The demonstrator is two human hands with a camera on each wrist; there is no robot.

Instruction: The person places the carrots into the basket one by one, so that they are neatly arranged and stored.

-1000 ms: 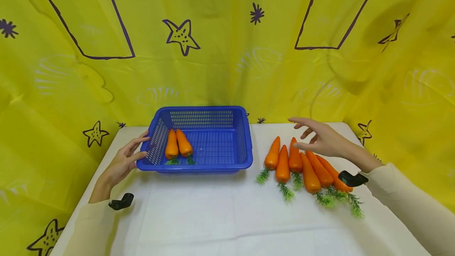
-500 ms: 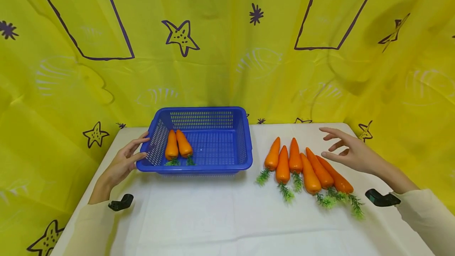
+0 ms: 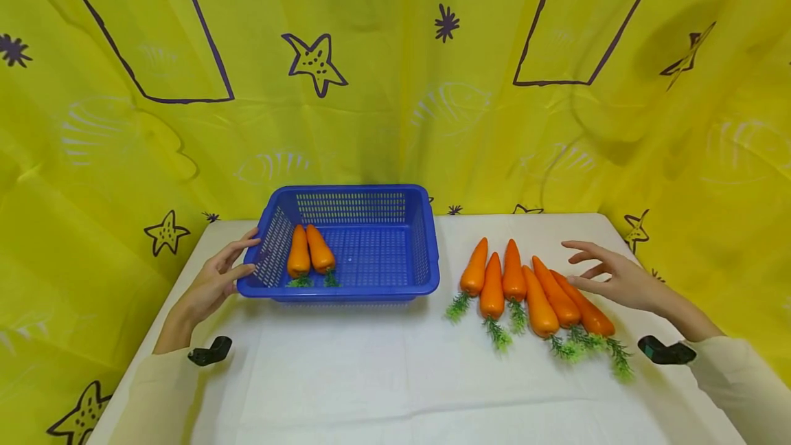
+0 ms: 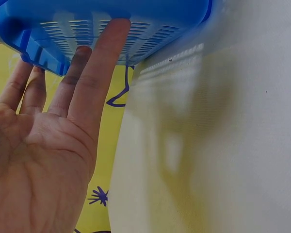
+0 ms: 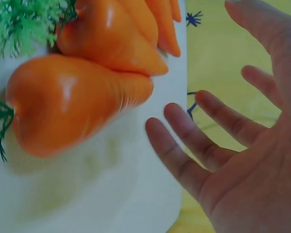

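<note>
A blue plastic basket [image 3: 338, 291] with slotted walls stands on the table, holding two orange carrots [image 3: 299, 253] with green tops at its left end. My left hand [image 3: 210, 288] touches the basket's left side with extended fingers; in the left wrist view, straight fingertips [image 4: 117, 30] meet the slotted wall. Several more carrots [image 3: 491, 287] lie in a fanned row to the right, leaves toward me. Just right of the outermost carrot [image 3: 583, 306], my right hand [image 3: 627, 287] hovers with fingers spread and nothing held. The right wrist view shows a gap between it and that carrot [image 5: 72, 104].
A white cloth [image 3: 346, 376] covers the table. Behind and at both sides hangs a yellow curtain [image 3: 383, 122] with purple drawings, close to the table's back edge. A dark device [image 3: 666, 350] sits on each wrist.
My right hand has moved right and toward me, from above the carrots to beside the outermost one. The left hand, basket and carrots have stayed in place.
</note>
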